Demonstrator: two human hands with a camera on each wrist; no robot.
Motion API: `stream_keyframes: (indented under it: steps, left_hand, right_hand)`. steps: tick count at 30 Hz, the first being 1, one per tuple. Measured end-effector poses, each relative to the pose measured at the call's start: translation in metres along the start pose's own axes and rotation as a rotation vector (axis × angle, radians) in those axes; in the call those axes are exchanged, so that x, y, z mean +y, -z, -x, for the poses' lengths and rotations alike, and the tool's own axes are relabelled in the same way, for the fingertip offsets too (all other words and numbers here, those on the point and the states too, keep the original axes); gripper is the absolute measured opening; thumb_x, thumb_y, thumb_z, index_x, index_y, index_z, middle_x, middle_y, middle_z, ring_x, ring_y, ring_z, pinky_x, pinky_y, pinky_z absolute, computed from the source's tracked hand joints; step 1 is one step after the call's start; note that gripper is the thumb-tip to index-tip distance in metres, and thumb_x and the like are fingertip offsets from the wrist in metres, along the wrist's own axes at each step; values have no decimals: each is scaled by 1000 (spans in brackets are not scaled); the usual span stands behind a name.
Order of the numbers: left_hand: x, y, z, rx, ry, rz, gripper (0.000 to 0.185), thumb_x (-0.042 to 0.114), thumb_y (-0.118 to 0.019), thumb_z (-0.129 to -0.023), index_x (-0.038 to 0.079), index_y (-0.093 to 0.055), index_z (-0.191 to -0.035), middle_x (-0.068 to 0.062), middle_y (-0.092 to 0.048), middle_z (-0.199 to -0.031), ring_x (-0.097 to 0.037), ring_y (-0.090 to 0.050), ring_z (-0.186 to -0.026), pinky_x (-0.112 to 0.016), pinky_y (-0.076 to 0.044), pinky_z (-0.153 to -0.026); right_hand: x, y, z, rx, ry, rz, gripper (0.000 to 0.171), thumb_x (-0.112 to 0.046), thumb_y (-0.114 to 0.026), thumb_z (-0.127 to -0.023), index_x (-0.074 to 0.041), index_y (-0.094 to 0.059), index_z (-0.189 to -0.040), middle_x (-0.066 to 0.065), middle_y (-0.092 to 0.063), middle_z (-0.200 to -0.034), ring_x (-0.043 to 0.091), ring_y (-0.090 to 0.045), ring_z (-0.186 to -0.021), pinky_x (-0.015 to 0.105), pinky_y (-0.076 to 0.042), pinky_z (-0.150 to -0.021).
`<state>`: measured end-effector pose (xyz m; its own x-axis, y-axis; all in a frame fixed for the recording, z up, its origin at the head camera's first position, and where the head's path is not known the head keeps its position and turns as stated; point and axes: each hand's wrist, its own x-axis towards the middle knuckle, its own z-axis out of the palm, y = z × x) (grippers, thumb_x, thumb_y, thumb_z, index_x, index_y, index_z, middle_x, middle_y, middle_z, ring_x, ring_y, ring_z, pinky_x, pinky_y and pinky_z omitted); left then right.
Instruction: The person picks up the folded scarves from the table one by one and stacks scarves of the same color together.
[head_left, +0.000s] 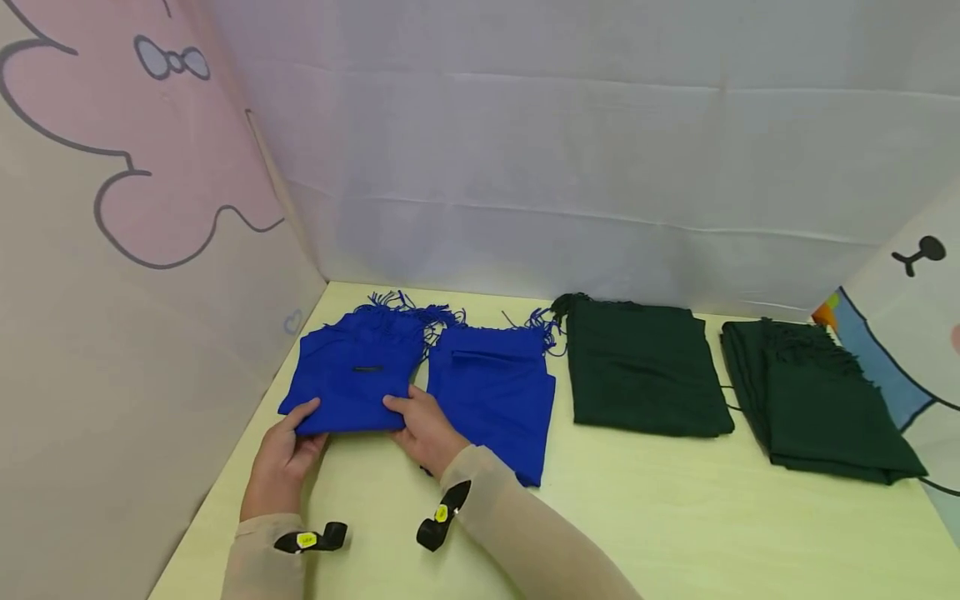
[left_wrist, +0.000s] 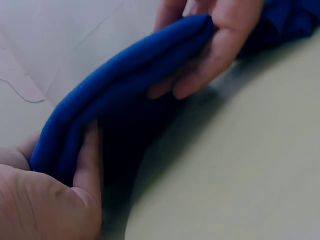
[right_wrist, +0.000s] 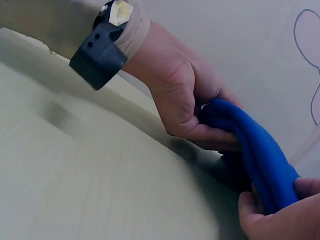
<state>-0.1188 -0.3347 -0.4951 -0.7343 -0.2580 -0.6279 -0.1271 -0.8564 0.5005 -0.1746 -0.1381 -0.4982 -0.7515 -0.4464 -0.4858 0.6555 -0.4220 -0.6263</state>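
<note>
A folded blue fringed scarf [head_left: 360, 383] lies at the far left of the table, its near edge lifted off the surface. My left hand [head_left: 285, 462] pinches the left corner of that edge, thumb on top and fingers beneath. At the right corner my right hand [head_left: 426, 429] grips the cloth in the same way. Both wrist views show the thick folded edge of the scarf [left_wrist: 120, 70] between the two hands. A second folded blue scarf [head_left: 495, 392] lies just to the right, partly behind my right hand and sleeve.
Two folded dark green scarves, one upright [head_left: 645, 367] and one slanted [head_left: 832, 400], lie further right on the pale yellow table [head_left: 675, 517]. A white cloth wall [head_left: 562, 167] stands behind, and a printed cloth wall [head_left: 150, 333] borders the left side.
</note>
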Motion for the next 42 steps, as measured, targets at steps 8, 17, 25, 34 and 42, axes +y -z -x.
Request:
stream_keyframes:
  steps: [8, 17, 25, 34, 42]
  left_hand:
    - [1, -2, 1, -110, 126, 329, 75, -10, -60, -92, 33, -32, -147, 4, -61, -124, -12, -63, -110, -29, -52, -97]
    - [-5, -6, 5, -350, 1, 181, 52, -7, -51, -98, 22, -33, -137, 0, -58, -121, -16, -63, -102, -31, -56, -85]
    - [-6, -27, 24, -254, -376, -175, 67, -8, -60, -94, 18, -29, -148, -5, -40, -145, -18, -56, -122, -27, -56, -88]
    - [-4, -48, 39, -195, -602, -270, 92, -9, -65, -90, 45, -19, -149, -13, -15, -160, -33, -36, -139, -28, -56, -88]
    - [-7, -59, 49, -182, -729, -465, 69, 1, -65, -94, 31, -33, -147, -7, -23, -157, -30, -39, -136, -25, -53, -93]
  right_hand:
    - [-11, 2, 2, -107, 43, -23, 57, -3, -57, -100, -11, -38, -153, 14, -44, -151, 35, -44, -138, 50, -38, -112]
    - [-21, 5, 8, -234, 52, -89, 53, -7, -54, -102, -16, -40, -152, 11, -44, -151, 32, -44, -137, 48, -37, -113]
    - [-31, 4, 14, -271, 100, -61, 51, -11, -55, -103, -18, -41, -151, 7, -43, -151, 29, -44, -137, 49, -35, -114]
    - [-42, 3, 19, -302, 132, -7, 54, -12, -56, -102, -17, -37, -153, 6, -41, -153, 27, -42, -140, 50, -31, -116]
    - [-57, 5, 25, -311, 181, 19, 48, -9, -57, -101, -12, -46, -148, 6, -47, -148, 24, -47, -135, 50, -32, -116]
